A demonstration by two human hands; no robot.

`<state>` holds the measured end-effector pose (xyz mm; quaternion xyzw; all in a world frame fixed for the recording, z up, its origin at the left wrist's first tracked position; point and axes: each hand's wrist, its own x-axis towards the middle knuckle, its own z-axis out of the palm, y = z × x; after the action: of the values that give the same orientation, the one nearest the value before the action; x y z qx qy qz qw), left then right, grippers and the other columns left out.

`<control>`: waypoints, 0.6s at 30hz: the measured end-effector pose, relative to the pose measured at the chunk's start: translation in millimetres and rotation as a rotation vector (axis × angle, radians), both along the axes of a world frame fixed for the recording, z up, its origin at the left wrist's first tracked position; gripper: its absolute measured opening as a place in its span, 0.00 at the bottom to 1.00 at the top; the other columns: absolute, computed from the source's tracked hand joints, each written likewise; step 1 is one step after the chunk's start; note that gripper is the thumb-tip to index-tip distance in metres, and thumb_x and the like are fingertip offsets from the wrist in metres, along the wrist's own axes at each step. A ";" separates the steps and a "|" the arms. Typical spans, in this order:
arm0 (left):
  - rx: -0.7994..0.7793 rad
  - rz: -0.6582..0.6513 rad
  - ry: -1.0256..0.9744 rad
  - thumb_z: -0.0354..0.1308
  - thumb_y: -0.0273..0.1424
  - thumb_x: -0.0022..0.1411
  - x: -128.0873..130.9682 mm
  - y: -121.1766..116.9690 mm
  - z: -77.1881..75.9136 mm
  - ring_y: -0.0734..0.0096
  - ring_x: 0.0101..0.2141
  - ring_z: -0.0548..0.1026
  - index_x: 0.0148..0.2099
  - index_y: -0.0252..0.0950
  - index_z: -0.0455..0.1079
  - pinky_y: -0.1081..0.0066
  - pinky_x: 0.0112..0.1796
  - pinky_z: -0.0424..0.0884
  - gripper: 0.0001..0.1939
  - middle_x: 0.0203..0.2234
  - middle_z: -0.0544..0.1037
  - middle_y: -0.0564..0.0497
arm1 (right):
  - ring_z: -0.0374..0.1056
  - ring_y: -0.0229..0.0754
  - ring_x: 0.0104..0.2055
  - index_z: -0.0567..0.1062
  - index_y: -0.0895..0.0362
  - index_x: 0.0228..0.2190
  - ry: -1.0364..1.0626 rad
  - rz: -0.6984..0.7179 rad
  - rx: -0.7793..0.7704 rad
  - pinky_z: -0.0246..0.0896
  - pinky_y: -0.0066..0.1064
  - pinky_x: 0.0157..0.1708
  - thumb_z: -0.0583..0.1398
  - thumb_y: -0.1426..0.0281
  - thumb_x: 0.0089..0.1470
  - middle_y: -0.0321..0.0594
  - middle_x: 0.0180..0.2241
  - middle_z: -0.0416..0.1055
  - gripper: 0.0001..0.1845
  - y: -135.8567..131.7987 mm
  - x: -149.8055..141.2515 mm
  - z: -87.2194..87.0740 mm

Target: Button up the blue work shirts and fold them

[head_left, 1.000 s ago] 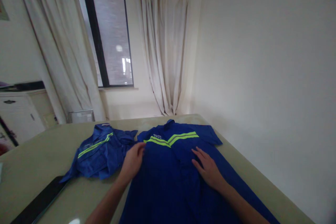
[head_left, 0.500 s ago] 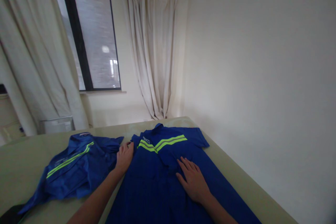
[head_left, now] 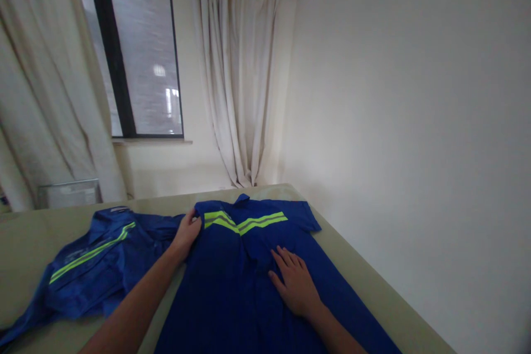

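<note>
A blue short-sleeved work coverall (head_left: 224, 282) with a yellow-green reflective band across its chest lies spread out in front of me, collar at the far end. My left hand (head_left: 187, 234) grips its left sleeve edge near the shoulder, fingers curled round the fabric and partly hidden. Flat on the middle of the garment rests my right hand (head_left: 295, 281), its fingers stretched out. To the left, a second blue work garment (head_left: 97, 263) with a similar band lies crumpled, partly behind my left forearm.
Both garments lie on a pale green bed-like surface (head_left: 29, 243). A white wall (head_left: 398, 149) runs along its right side. Beyond the far edge are beige curtains (head_left: 236, 66), a dark-framed window (head_left: 145, 55) and a grey-framed panel (head_left: 68, 194).
My left hand has pulled the left sleeve side outward, so the left shoulder and chest band lie more spread. My right hand stays flat on the cloth. The view has shifted slightly right.
</note>
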<state>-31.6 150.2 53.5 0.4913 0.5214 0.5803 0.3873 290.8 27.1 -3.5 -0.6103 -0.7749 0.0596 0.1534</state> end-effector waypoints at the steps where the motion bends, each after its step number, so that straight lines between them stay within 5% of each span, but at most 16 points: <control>1: 0.033 0.007 0.026 0.62 0.41 0.60 -9.0 1.4 13.7 0.64 0.31 0.80 0.54 0.38 0.70 0.67 0.35 0.77 0.22 0.31 0.82 0.51 | 0.51 0.51 0.70 0.62 0.48 0.66 -0.001 0.001 0.003 0.43 0.45 0.67 0.48 0.52 0.67 0.39 0.69 0.56 0.31 1.5 -1.5 -0.6; 6: 0.200 0.243 0.777 0.47 0.33 0.68 -65.1 -3.4 83.6 0.55 0.41 0.79 0.62 0.39 0.64 0.58 0.44 0.74 0.22 0.42 0.79 0.42 | 0.50 0.50 0.70 0.61 0.49 0.66 -0.010 0.006 0.012 0.42 0.45 0.67 0.48 0.53 0.67 0.40 0.69 0.55 0.31 16.0 -21.4 -5.0; 9: 0.209 0.484 1.228 0.45 0.29 0.68 -84.8 -18.8 93.6 0.43 0.52 0.73 0.66 0.39 0.61 0.48 0.50 0.68 0.26 0.54 0.73 0.34 | 0.50 0.50 0.70 0.61 0.49 0.66 -0.012 -0.008 0.024 0.41 0.46 0.67 0.47 0.53 0.67 0.41 0.69 0.55 0.31 27.8 -39.9 -9.3; 12: 0.121 0.543 1.465 0.47 0.28 0.67 -82.4 -35.1 68.4 0.40 0.59 0.65 0.65 0.39 0.64 0.44 0.54 0.63 0.26 0.64 0.64 0.35 | 0.49 0.51 0.71 0.60 0.49 0.67 -0.006 -0.023 0.036 0.39 0.47 0.68 0.45 0.52 0.68 0.41 0.69 0.54 0.32 39.6 -57.4 -13.9; 15: -0.066 0.286 1.566 0.49 0.36 0.68 -68.3 -48.7 18.9 0.44 0.62 0.64 0.62 0.40 0.69 0.42 0.58 0.59 0.23 0.64 0.67 0.38 | 0.48 0.51 0.71 0.60 0.50 0.67 -0.001 -0.031 0.036 0.39 0.47 0.68 0.45 0.51 0.67 0.43 0.70 0.53 0.33 51.1 -71.3 -17.2; 18: -0.166 0.124 1.582 0.52 0.47 0.65 -61.6 -57.8 -30.8 0.38 0.67 0.56 0.65 0.41 0.66 0.36 0.60 0.50 0.30 0.66 0.64 0.38 | 0.47 0.52 0.71 0.59 0.52 0.67 0.002 -0.030 0.038 0.38 0.48 0.67 0.45 0.51 0.67 0.46 0.70 0.53 0.34 61.6 -81.8 -18.5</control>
<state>-93.2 92.5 22.7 0.6971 0.7095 0.0391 -0.0954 209.0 88.7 -22.0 -0.6189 -0.7664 0.0433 0.1667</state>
